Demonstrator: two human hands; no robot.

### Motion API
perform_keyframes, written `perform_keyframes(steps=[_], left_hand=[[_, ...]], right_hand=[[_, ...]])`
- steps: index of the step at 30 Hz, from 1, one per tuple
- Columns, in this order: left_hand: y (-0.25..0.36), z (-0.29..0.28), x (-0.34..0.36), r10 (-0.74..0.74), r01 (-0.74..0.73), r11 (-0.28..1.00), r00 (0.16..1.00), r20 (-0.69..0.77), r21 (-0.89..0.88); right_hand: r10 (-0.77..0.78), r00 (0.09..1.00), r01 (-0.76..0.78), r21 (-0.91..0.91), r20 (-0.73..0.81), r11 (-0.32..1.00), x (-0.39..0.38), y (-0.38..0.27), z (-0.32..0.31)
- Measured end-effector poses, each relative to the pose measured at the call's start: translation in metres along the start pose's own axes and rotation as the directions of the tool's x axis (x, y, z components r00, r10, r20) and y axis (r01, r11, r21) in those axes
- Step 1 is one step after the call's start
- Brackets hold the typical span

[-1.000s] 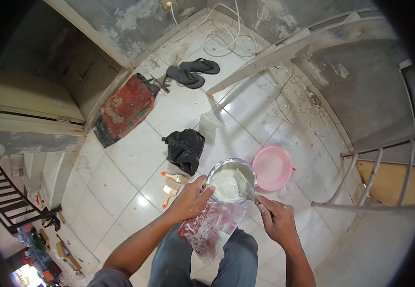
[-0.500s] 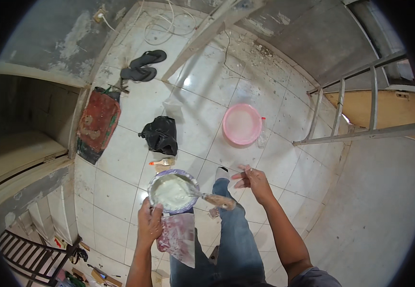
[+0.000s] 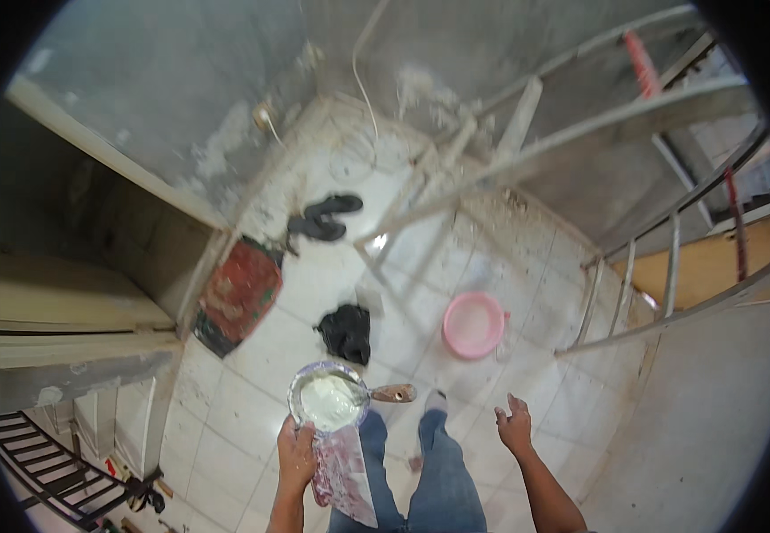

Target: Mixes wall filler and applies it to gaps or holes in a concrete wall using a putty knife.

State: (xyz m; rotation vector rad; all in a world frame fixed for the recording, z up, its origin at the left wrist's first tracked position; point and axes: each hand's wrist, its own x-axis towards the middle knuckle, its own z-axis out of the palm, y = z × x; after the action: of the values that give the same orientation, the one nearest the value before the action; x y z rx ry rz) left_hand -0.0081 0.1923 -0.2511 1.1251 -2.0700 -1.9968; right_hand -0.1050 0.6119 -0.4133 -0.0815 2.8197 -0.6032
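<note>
My left hand [image 3: 296, 455] grips a round bowl [image 3: 293, 391] with a mottled purple-and-white rim, along with a flat, pale spreader sheet [image 3: 346, 475] smeared dark pink that hangs below it. Whitish-green paste [image 3: 328, 404] lies in the bowl. A putty knife [image 3: 394, 393] with a worn wooden handle rests in the paste, its handle sticking out over the right rim. Away to the right, my right hand [image 3: 515, 426] hangs over the floor with fingers apart, holding nothing.
A pink basin [image 3: 474, 355] and a black plastic bag [image 3: 346, 334] stand on the tiled floor ahead. Dark flip-flops [image 3: 325, 218] and a red mat [image 3: 241, 291] lie farther left. One ladder [image 3: 545, 160] stands ahead; another ladder [image 3: 669, 265] is at right.
The view has tilted up, showing more wall and ladder. My right hand has moved right, away from the putty knife's handle. The left hand still holds the bowl; the paintbrush on the floor is out of sight.
</note>
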Motion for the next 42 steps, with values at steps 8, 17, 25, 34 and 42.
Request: perform_keyframes(steps=[8,17,25,34,42], left_hand=[[0.03,-0.102,-0.022,0.22,-0.197,0.937,0.974,-0.048,0.289],[0.115,-0.165,-0.019,0.359,-0.238,0.811,0.924,-0.134,0.534],[0.115,-0.213,0.085,0.415,-0.239,0.715,0.901,-0.124,0.658],[0.194,-0.226,0.242,0.35,-0.335,0.833,0.935,0.048,0.44],[0.212,-0.222,0.366,0.458,-0.562,0.574,0.823,0.335,0.596]], right_hand=[[0.248,0.786,0.217,0.628,-0.566,0.747,0.155,-0.199,-0.252],[0.543,0.185,0.331,0.573,-0.819,0.75,0.294,-0.273,-0.362],[0.37,0.101,0.289,0.383,-0.924,0.878,0.319,-0.276,-0.344],[0.398,0.112,0.393,0.409,-0.91,0.824,0.304,-0.26,-0.331],[0.387,0.195,0.458,0.433,-0.901,0.777,0.275,-0.282,-0.345]])
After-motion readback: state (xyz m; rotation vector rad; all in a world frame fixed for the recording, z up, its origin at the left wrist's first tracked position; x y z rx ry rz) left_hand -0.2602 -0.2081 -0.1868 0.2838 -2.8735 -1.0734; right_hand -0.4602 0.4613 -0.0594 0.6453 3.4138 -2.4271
